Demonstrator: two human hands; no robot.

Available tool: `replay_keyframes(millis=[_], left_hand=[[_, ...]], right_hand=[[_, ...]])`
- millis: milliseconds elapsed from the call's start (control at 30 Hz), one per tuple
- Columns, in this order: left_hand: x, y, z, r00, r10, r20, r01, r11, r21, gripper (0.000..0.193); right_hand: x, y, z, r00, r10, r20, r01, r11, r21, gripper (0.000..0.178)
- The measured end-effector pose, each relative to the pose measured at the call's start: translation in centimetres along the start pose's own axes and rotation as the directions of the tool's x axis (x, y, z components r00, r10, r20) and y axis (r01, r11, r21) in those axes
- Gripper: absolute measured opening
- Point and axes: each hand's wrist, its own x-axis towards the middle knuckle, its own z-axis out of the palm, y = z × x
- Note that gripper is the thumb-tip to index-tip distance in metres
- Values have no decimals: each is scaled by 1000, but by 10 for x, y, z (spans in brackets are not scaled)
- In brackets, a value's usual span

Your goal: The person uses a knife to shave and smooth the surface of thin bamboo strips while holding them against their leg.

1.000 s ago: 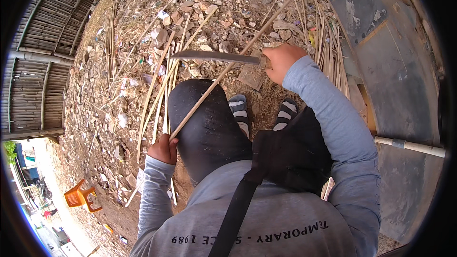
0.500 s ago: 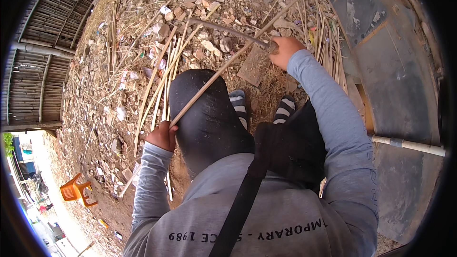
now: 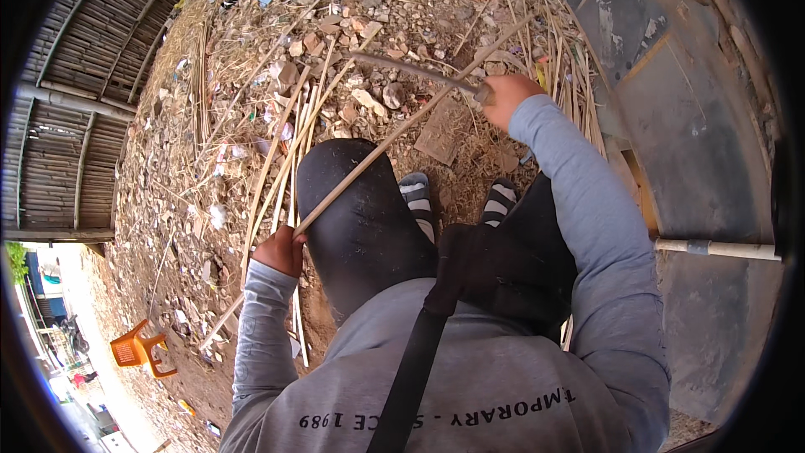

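Note:
My left hand [image 3: 279, 252] is closed round the near end of a long bamboo strip [image 3: 362, 166]. The strip slants up over my left thigh [image 3: 348, 201] toward the far right. My right hand [image 3: 510, 101] grips the handle of a long-bladed knife [image 3: 411, 70], its dark narrow blade pointing left. Near the handle the blade crosses the strip; whether they touch I cannot tell. More split bamboo strips [image 3: 289, 147] lie beside my left thigh, some passing behind my left hand.
Stones and litter cover the ground [image 3: 243, 109]. Loose bamboo strips [image 3: 579, 84] lie beside dark panels [image 3: 679, 143] on the right. A bamboo-slat wall [image 3: 71, 75] is at far left, with an orange plastic chair [image 3: 130, 349] lower down. A flat slab [image 3: 443, 130] lies beyond my feet.
My right hand and the knife have shifted slightly right and nearer, with the blade's tip lower. My left hand has moved slightly left and nearer, still holding the strip.

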Motion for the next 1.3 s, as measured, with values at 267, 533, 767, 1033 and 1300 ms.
replay_keyframes(millis=[267, 533, 767, 1033, 1300], left_hand=[[8, 13, -12, 999, 25, 35, -25, 1000, 2, 26], [15, 13, -18, 997, 35, 75, -22, 987, -160, 31], [8, 14, -40, 935, -87, 343, 200, 929, -311, 38], [10, 20, -32, 942, -68, 328, 142, 968, -209, 39], [8, 20, -16, 980, -18, 196, 67, 967, -247, 34]], right_hand=[[22, 35, 13, 990, 124, -70, -113, 983, 144, 34], [-5, -12, 19, 991, -128, -33, 130, 990, 59, 26], [-16, -44, 6, 969, -242, 54, 243, 970, -17, 27], [10, -39, 28, 981, -181, 76, 174, 981, 92, 30], [8, -40, 32, 969, -190, 158, 163, 972, 168, 35]])
